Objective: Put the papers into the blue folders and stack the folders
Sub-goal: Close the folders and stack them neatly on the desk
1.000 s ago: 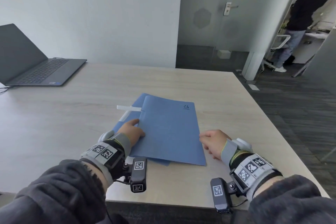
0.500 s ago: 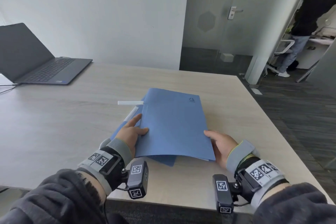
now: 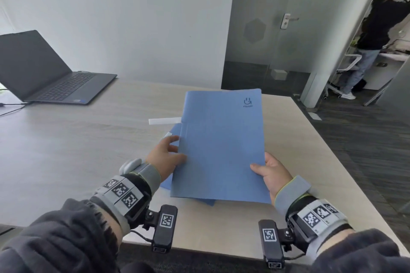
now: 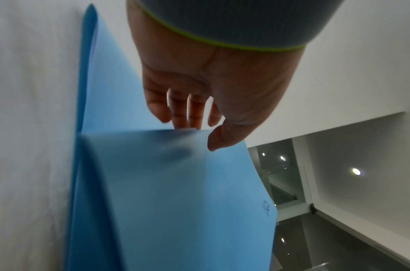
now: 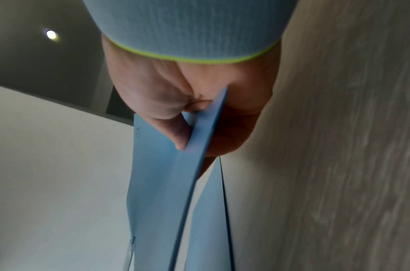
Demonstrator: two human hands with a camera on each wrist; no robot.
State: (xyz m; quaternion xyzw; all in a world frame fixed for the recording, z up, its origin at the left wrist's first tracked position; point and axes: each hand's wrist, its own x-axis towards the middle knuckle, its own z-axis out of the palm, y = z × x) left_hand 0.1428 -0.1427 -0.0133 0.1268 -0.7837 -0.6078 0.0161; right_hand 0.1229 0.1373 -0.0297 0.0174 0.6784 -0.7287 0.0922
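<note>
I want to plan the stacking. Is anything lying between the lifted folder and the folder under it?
Nothing visible. The lifted folder, held by the left hand and right hand, hangs over the lower folder; only white strips poke out at the left.

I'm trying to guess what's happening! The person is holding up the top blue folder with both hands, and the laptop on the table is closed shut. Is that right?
Not quite. The laptop is open, its dark screen standing up, as the head view shows. The rest holds: the left hand and right hand hold the top blue folder raised above the table.
</note>
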